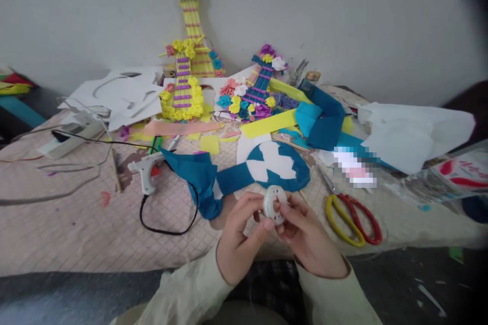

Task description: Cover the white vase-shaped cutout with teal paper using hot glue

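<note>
Both my hands hold a small white spool (271, 204) with holes in its round face, just above the table's front edge. My left hand (244, 226) grips its left side between fingers and thumb. On the opposite side, my right hand (310, 231) pinches the rim, its thumb across the face. Just beyond the spool lies a blue guitar-like cutout (303, 175) with white patches on its rounded end. Crumpled blue paper (198, 175) covers the other end. To the right of my right hand rest scissors (353, 216) with one yellow and one red handle.
A glue gun (147, 172) with a looping black cord lies at left, near a white power strip (74, 134). Flower-decorated paper guitars (183, 86) lean at the back. White paper sheets (125, 94) and a plastic bottle (453, 170) flank the sides.
</note>
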### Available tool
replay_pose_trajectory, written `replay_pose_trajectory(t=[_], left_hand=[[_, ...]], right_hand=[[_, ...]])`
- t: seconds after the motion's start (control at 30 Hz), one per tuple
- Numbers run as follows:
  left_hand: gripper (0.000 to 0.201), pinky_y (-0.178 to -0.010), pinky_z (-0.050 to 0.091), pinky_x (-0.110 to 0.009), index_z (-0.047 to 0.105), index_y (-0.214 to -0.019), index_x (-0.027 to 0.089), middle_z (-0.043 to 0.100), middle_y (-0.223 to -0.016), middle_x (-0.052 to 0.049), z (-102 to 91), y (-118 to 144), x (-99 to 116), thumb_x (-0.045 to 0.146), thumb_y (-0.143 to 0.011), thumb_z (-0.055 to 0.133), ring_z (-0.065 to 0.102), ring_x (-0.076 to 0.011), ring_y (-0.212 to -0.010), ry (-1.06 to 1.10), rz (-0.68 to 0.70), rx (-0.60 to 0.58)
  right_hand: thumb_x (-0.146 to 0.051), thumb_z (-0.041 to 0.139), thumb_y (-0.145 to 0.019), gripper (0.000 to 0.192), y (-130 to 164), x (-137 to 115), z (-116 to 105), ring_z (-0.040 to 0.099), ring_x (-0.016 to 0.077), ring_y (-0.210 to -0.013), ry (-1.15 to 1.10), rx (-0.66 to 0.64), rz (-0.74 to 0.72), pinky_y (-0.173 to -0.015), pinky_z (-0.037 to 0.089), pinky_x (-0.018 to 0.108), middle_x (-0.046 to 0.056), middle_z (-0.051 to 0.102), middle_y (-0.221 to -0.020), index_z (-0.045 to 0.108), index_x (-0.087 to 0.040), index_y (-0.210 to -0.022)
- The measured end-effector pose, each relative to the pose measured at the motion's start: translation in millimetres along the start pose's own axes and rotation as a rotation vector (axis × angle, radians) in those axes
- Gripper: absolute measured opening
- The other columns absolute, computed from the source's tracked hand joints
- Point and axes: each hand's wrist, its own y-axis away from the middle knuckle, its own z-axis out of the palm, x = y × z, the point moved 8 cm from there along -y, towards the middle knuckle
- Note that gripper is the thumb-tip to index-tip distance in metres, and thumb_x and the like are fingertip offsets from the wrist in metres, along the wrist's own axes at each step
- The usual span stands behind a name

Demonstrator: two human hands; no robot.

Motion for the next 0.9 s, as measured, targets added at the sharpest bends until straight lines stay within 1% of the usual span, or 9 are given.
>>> replay_pose_trajectory(t=[0.1, 0.23, 0.33, 0.43, 0.5, 0.57, 0.73, 0.83, 0.9], left_hand=[[0.018, -0.075, 0.044, -0.029, 0.059, -0.098, 0.018, 0.054, -0.093, -0.007, -1.3, 4.5, -0.8, 0.026, -0.085, 0.05, 0.051, -0.0182, -0.091, 0.016, -0.018, 0.004], [0.017, -0.076, 0.043, -0.03, 0.059, -0.097, 0.017, 0.054, -0.092, -0.007, -1.8, 7.6, -4.7, 0.026, -0.084, 0.052, 0.051, -0.0177, -0.089, 0.029, -0.07, -0.015], [0.017, -0.074, 0.043, -0.03, 0.058, -0.097, 0.017, 0.053, -0.089, -0.006, 0.4, 8.2, -7.6, 0.026, -0.084, 0.052, 0.05, -0.0168, -0.085, 0.072, -0.117, -0.039], [0.017, -0.075, 0.042, -0.03, 0.059, -0.091, 0.016, 0.053, -0.084, -0.006, 2.1, 7.9, -6.9, 0.028, -0.086, 0.048, 0.05, -0.0166, -0.083, 0.129, -0.146, -0.052], [0.021, -0.076, 0.042, -0.031, 0.059, -0.089, 0.016, 0.052, -0.082, -0.005, 3.8, 8.0, -5.2, 0.029, -0.088, 0.043, 0.051, -0.0166, -0.082, 0.166, -0.161, -0.072], [0.024, -0.077, 0.043, -0.032, 0.059, -0.09, 0.016, 0.052, -0.084, -0.006, 5.1, 8.9, -3.6, 0.032, -0.088, 0.042, 0.051, -0.0172, -0.083, 0.164, -0.167, -0.095], [0.018, -0.093, 0.038, -0.041, 0.056, -0.092, 0.018, 0.046, -0.109, -0.01, -1.4, 12.3, 1.2, 0.032, -0.085, 0.048, 0.045, -0.0225, -0.106, -0.043, -0.063, -0.048], [0.014, -0.091, 0.039, -0.04, 0.053, -0.094, 0.019, 0.04, -0.125, -0.011, -2.8, 12.7, 1.9, 0.027, -0.084, 0.048, 0.042, -0.0241, -0.113, -0.193, 0.006, -0.053], [0.012, -0.09, 0.039, -0.04, 0.052, -0.094, 0.018, 0.039, -0.13, -0.012, -2.2, 11.7, 3.4, 0.023, -0.083, 0.049, 0.042, -0.0247, -0.115, -0.302, 0.059, -0.071]], right_hand=[[-0.027, 0.073, -0.063, 0.02, 3.8, 11.6, 1.7, 0.052, 0.0037, -0.049, -0.155, 0.007, 0.049, -0.039, 0.04, 0.01, -0.001, 0.06, -0.065, 0.064, -0.019, -0.079], [-0.025, 0.074, -0.061, 0.019, 9.6, 25.7, -1.6, 0.055, 0.0043, -0.056, -0.308, 0.075, 0.152, -0.046, 0.046, 0.01, 0.0, 0.064, -0.075, 0.067, -0.02, -0.078], [-0.027, 0.072, -0.064, 0.016, 10.7, 28.2, 3.5, 0.054, 0.0048, -0.059, -0.315, 0.005, 0.138, -0.049, 0.046, 0.012, 0.0, 0.062, -0.074, 0.067, -0.02, -0.077], [-0.027, 0.069, -0.068, 0.013, 10.9, 23.0, 5.1, 0.049, 0.0035, -0.056, -0.246, -0.053, 0.024, -0.052, 0.045, 0.013, -0.002, 0.059, -0.069, 0.065, -0.021, -0.078], [-0.027, 0.067, -0.071, 0.009, 11.8, 16.7, 1.7, 0.047, 0.0033, -0.055, -0.167, -0.049, -0.085, -0.052, 0.043, 0.014, -0.003, 0.058, -0.068, 0.063, -0.022, -0.078], [-0.027, 0.065, -0.072, 0.009, 13.5, 9.5, -3.2, 0.051, 0.0051, -0.06, -0.054, -0.03, -0.188, -0.053, 0.043, 0.015, -0.002, 0.06, -0.074, 0.062, -0.024, -0.08], [-0.027, 0.06, -0.076, 0.026, 24.7, -23.8, -16.1, 0.055, 0.014, -0.085, 0.323, 0.117, -0.51, -0.075, 0.047, 0.029, 0.002, 0.06, -0.092, 0.06, -0.03, -0.102], [-0.027, 0.054, -0.08, 0.02, 34.9, -43.0, -7.1, 0.053, 0.0167, -0.09, 0.553, 0.113, -0.663, -0.079, 0.046, 0.032, 0.004, 0.058, -0.096, 0.064, -0.028, -0.097], [-0.025, 0.054, -0.08, 0.018, 38.3, -48.7, 0.2, 0.053, 0.0181, -0.095, 0.67, 0.1, -0.681, -0.08, 0.047, 0.033, 0.005, 0.058, -0.098, 0.065, -0.028, -0.094]])
